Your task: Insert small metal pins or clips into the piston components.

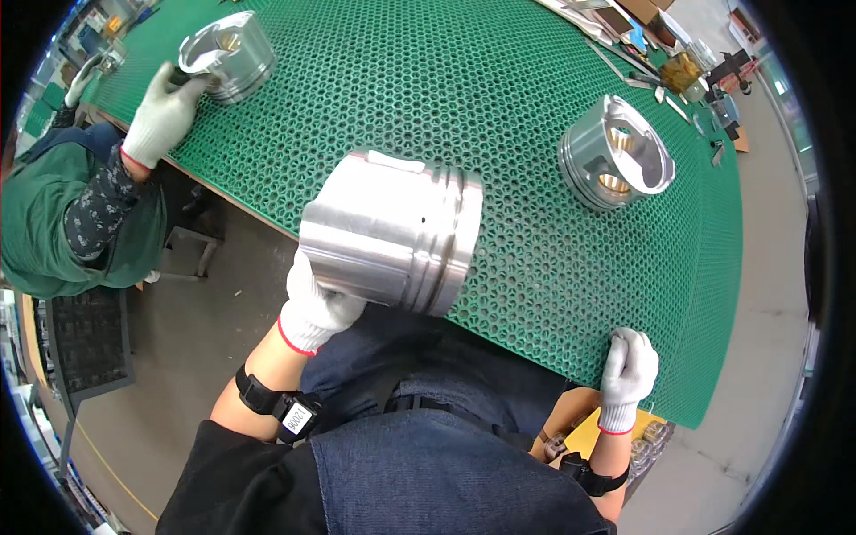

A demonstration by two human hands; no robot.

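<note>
Head view: three metal pistons counted. Left hand [314,308] grips one piston [392,230], held above the green mat's [446,89] near edge. Right hand [629,364], fisted, rests on the mat edge, holding nothing visible. Second piston [615,153] lies on the mat; a co-worker's gloved hand [165,111] touches the third piston [227,55].

Bright, even overhead light — glare whitens the metal piston [392,232]. Soft shadows. Fisheye bends the table [499,107] edges; dark vignette rims the corners.

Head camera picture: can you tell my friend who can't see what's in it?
A person's gloved left hand holds up a big shiny metal piston over a green honeycomb mat, while the gloved right hand rests on the mat's near edge. Another piston lies farther right, and a co-worker's gloved hand touches a third piston.
</note>
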